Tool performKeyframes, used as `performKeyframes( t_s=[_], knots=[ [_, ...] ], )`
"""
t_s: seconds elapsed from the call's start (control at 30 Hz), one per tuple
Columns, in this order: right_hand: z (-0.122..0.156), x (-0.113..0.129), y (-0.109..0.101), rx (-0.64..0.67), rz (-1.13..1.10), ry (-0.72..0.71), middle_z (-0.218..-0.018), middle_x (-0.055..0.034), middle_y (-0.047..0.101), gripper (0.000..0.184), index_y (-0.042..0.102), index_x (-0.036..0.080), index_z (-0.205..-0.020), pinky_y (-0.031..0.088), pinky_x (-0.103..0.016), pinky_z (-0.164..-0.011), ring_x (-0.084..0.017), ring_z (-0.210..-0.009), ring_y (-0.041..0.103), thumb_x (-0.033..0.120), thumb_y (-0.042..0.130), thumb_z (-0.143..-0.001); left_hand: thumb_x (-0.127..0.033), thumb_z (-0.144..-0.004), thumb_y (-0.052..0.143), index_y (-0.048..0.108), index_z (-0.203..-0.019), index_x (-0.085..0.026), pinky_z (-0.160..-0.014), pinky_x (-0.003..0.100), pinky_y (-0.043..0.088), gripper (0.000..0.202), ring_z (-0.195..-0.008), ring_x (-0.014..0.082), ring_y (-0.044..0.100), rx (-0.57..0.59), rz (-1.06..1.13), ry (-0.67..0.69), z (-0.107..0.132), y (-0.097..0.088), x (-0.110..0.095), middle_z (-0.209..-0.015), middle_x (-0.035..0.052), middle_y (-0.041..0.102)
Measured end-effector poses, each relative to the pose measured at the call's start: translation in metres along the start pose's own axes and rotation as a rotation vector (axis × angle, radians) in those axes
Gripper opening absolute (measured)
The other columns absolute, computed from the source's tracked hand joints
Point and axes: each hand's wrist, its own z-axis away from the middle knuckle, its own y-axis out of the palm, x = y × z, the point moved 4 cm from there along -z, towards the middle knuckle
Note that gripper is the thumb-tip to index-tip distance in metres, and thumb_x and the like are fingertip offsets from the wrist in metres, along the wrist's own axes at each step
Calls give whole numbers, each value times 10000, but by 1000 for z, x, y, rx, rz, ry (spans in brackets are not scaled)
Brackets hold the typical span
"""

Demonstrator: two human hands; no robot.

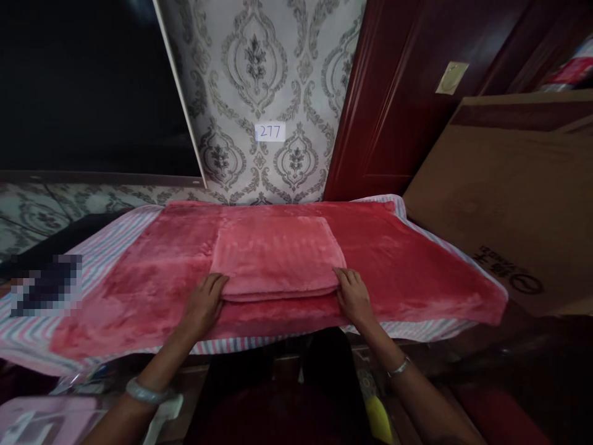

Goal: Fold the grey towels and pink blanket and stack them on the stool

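A folded pink plush blanket (278,253) lies in the middle of a larger red plush cover (393,272), its layered fold edge facing me. My left hand (206,300) grips the near left corner, fingers curled over the top. At the near right corner my right hand (353,293) has its fingers bent over the edge in the same way. Both thumbs are mostly hidden. Under the red cover, a striped sheet (118,238) shows along the sides and the front edge.
A large dark screen (92,86) stands behind on the left. Patterned wallpaper with a paper label "277" (270,131) is straight ahead. On the right are a dark red door (398,80) and a big cardboard box (504,204). A pink container (50,414) sits at lower left.
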Motion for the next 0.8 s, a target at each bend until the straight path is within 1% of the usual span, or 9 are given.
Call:
performKeyframes(
  t_s=[0.1,0.17,0.3,0.37,0.43,0.53,0.6,0.67,0.8],
  knots=[
    [-14,-5,-9,-30,-14,-3,-1108,-127,693,530,648,196,-1296,486,-400,-893,-279,-1028,595,51,445,-830,-124,-861,471,639,-1255,-159,-984,453,538,430,-1143,305,651,-54,8,20,-7,-13,4,-1208,160,700],
    [-31,-10,-27,-90,-25,-10,-1034,-122,704,494,661,192,-1263,475,-401,-875,-275,-974,609,59,438,-842,-142,-859,459,649,-1241,-175,-954,451,531,427,-1115,305,661,-64,-11,27,-22,-33,8,-1182,146,717],
    [-78,-13,-88,-308,-93,-71,-1053,-117,719,404,652,188,-1248,478,-431,-901,-274,-971,632,146,459,-896,-234,-883,478,659,-1215,-219,-937,438,507,378,-1058,293,669,-135,-28,-16,-67,-107,13,-1108,103,732],
    [-101,-9,-127,-432,-159,-112,-1132,-116,716,378,644,192,-1260,485,-443,-932,-275,-1030,640,205,481,-919,-320,-910,475,655,-1199,-200,-940,426,505,361,-992,268,665,-227,-1,-19,-91,-151,12,-1059,87,727],
    [-122,-6,-162,-521,-223,-118,-1196,-106,704,361,640,207,-1272,490,-448,-968,-270,-1085,638,272,506,-943,-410,-920,475,648,-1224,-173,-983,400,491,422,-1037,237,642,-291,55,-15,-111,-191,9,-1124,74,711],
    [-152,-6,-193,-584,-302,-80,-1200,-84,696,345,652,228,-1260,497,-437,-983,-247,-1078,641,348,545,-955,-531,-881,501,661,-1221,-121,-978,356,489,556,-979,169,610,-288,196,-54,-138,-229,8,-1097,28,701],
    [-172,-13,-192,-562,-369,-54,-1158,-78,705,328,677,227,-1222,507,-420,-968,-230,-1042,648,366,566,-946,-574,-839,551,667,-1192,-73,-984,378,477,624,-953,143,593,-242,328,-89,-155,-236,13,-1046,4,689],
    [-193,-25,-172,-483,-456,-11,-1104,-81,723,306,711,207,-1151,518,-411,-946,-224,-1006,659,365,583,-922,-563,-812,604,665,-1176,-42,-988,416,473,637,-946,139,597,-168,482,-125,-173,-227,24,-1021,0,679],
    [-217,-54,-99,-251,-576,261,-1018,-122,757,337,736,135,-1082,545,-440,-909,-245,-936,691,317,551,-867,-431,-778,672,716,-1126,-103,-963,411,524,480,-926,181,657,42,623,-341,-204,-165,63,-1023,52,728]
  ],
)
